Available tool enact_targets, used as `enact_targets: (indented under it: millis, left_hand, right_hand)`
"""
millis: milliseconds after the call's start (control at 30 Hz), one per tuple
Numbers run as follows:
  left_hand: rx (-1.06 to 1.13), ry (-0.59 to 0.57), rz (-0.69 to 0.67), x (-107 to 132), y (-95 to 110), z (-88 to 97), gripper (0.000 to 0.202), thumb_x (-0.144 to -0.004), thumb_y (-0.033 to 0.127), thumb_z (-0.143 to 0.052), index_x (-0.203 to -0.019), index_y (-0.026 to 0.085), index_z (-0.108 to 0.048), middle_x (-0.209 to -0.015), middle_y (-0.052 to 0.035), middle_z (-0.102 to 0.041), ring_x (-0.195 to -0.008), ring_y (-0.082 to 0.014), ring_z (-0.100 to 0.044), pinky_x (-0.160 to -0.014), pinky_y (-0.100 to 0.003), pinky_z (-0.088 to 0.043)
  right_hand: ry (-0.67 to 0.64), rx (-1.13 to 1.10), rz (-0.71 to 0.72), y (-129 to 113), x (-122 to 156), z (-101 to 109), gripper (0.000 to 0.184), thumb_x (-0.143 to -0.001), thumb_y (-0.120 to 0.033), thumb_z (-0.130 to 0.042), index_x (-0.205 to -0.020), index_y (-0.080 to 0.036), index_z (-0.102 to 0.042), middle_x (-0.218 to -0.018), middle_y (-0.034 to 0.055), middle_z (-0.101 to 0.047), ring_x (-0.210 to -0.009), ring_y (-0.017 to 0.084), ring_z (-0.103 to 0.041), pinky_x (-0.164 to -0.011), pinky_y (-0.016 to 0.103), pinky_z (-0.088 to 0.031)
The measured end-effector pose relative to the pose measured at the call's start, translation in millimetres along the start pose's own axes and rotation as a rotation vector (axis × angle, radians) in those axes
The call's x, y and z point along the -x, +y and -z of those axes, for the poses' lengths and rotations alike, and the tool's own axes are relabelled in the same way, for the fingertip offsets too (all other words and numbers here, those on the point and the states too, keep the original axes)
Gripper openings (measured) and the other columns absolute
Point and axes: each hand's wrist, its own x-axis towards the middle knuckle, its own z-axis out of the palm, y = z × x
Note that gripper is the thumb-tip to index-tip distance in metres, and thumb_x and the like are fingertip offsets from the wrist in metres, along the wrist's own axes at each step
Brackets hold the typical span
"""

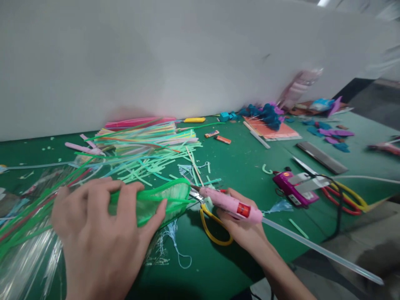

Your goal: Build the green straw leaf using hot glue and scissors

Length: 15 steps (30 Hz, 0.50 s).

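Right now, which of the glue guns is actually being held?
The pink glue gun, gripped in the right hand with its tip toward the green piece. The purple glue gun lies untouched on the green mat, further right.

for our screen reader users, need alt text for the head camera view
A left hand grips a green straw piece while the right hand holds a pink glue gun, nozzle near the piece's edge. Around them on the green table lie coloured straws, yellow-handled scissors and a purple glue gun.
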Motion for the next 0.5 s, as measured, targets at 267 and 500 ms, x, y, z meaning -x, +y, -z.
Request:
enact_targets:
  millis: [267,500]
  left_hand:
    - [0.038,-0.061,-0.014,0.2,-2.8,6.9,0.041,-0.087,0.054,-0.061,-0.118,0.026,-0.061,-0.11,-0.0168,-0.055,-0.116,-0.0465,-0.054,-0.109,-0.076,-0.036]
    - [0.223,-0.148,-0.049,-3.6,-21.6,14.5,0.041,-0.094,0.054,-0.049,-0.124,0.029,-0.061,-0.111,-0.013,-0.059,-0.109,-0.0394,-0.058,-0.091,-0.06,-0.05]
  right_hand:
    - [-0.023,0.73,0.299,40.9,-29.9,45.3,0.012,-0.088,-0.022,-0.058,-0.1,-0.02,-0.057,-0.098,0.0092,-0.063,-0.075,0.021,-0.062,-0.057,0.029,-0.045]
    - [-0.109,0.823,0.41,57.3,-48.7,53.5,0.02,-0.081,-0.009,-0.06,-0.099,-0.015,-0.065,-0.095,0.0137,-0.065,-0.089,0.027,-0.063,-0.078,0.038,-0.056]
